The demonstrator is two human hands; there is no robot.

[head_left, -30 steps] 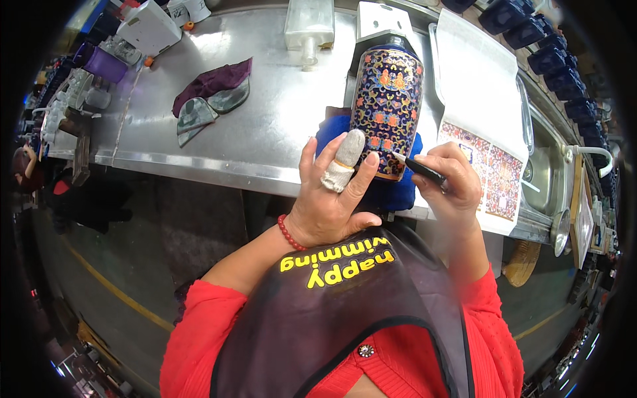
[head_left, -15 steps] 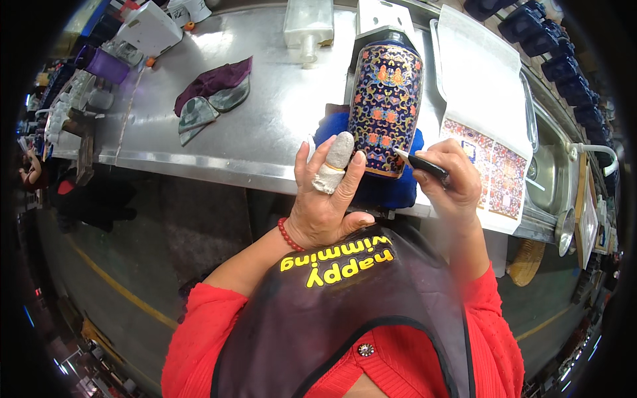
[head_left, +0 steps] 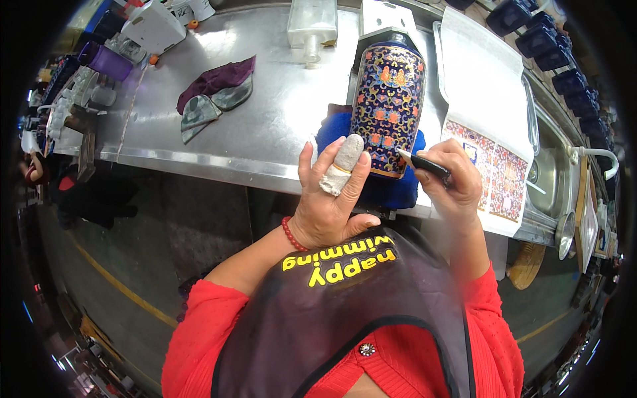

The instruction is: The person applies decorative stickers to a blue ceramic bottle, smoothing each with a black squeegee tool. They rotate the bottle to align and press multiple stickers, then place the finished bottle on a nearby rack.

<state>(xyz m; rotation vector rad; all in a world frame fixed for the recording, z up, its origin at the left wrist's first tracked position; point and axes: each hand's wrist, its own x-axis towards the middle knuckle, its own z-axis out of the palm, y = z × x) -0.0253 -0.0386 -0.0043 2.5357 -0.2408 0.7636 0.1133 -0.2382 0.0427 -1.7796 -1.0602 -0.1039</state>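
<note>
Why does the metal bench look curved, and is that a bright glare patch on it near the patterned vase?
Head view: the fisheye lens bends the steel bench edge toward the black rim; overhead light glares pale off the metal left of the vase; the centre is sharp, with the left hand and right hand crisp; the corners fall dark and blurred.

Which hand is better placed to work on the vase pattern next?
Probably the right hand: it holds the dark tool with its tip at the vase. The left hand is beside the vase.
</note>
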